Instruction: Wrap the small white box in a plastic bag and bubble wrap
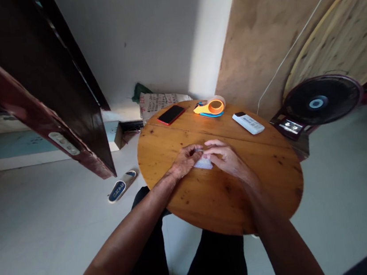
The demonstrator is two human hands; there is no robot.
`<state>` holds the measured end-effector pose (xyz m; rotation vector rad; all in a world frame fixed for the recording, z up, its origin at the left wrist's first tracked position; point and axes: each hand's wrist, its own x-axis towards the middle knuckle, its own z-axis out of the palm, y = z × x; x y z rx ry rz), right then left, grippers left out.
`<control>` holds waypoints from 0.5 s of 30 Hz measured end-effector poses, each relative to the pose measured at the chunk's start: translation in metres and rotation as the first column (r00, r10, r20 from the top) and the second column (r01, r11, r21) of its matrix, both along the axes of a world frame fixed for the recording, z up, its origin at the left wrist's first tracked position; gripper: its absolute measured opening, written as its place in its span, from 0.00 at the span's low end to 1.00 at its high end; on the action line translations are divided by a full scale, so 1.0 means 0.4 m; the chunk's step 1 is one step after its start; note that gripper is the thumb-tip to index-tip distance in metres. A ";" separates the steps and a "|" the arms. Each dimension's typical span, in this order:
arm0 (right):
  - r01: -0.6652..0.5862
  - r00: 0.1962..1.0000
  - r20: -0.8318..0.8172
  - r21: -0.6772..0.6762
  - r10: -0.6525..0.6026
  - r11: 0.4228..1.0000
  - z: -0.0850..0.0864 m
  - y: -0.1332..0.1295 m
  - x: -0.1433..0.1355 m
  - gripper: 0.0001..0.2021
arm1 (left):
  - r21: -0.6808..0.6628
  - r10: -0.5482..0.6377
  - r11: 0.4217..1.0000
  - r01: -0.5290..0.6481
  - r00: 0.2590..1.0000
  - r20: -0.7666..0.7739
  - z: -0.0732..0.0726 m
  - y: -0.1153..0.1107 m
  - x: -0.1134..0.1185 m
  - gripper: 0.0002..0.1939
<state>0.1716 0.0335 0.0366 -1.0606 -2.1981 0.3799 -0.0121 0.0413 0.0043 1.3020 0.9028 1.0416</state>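
Left hand [185, 159] closed on whitish item [203, 164], right hand [228, 158] at its edge, grip unclear

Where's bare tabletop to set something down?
Bare wood on the round table: left, between smartphone and left forearm; right, between white remote and right forearm; near side, between both forearms. Crowded: the middle, with left hand and right hand at a translucent packet, and the far edge, with smartphone, tape dispenser and remote.

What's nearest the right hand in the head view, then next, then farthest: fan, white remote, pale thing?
1. Pale thing: at the right hand.
2. White remote: on the table, ahead and right.
3. Fan: past the table's edge, farther right.
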 end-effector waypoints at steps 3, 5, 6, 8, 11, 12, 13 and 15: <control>0.020 1.000 0.015 0.026 -0.020 0.999 0.002 -0.003 -0.001 0.11 | -0.007 0.017 1.000 -0.017 1.000 0.001 0.002 -0.001 0.002 0.19; 0.040 0.999 0.005 0.041 -0.041 0.998 0.004 -0.005 -0.003 0.11 | -0.008 0.022 1.000 -0.022 1.000 0.005 0.002 -0.002 0.003 0.20; 0.046 0.999 -0.001 0.046 -0.046 0.998 0.004 -0.005 -0.004 0.11 | -0.005 0.023 1.000 -0.023 1.000 0.004 0.002 -0.002 0.003 0.19; 0.041 0.999 -0.005 0.047 -0.041 0.998 0.002 -0.004 -0.004 0.11 | 0.006 0.026 1.000 -0.026 1.000 -0.007 0.002 -0.003 0.002 0.19; 0.020 1.000 -0.004 0.034 -0.020 0.999 -0.002 -0.001 -0.004 0.10 | 0.030 0.024 0.999 -0.023 0.999 -0.027 0.006 -0.005 0.000 0.18; 0.016 1.000 -0.006 0.030 -0.016 0.999 -0.002 -0.001 -0.004 0.10 | 0.038 0.021 0.999 -0.020 0.999 -0.030 0.007 -0.005 0.000 0.17; 0.013 1.000 -0.009 0.025 -0.013 1.000 -0.002 -0.001 -0.004 0.10 | 0.044 0.016 0.999 -0.015 0.999 -0.029 0.009 -0.006 -0.001 0.17; 0.012 1.000 -0.022 0.017 -0.011 1.000 0.003 -0.003 -0.006 0.10 | 0.056 0.006 0.998 -0.005 1.000 -0.021 0.012 -0.007 -0.001 0.17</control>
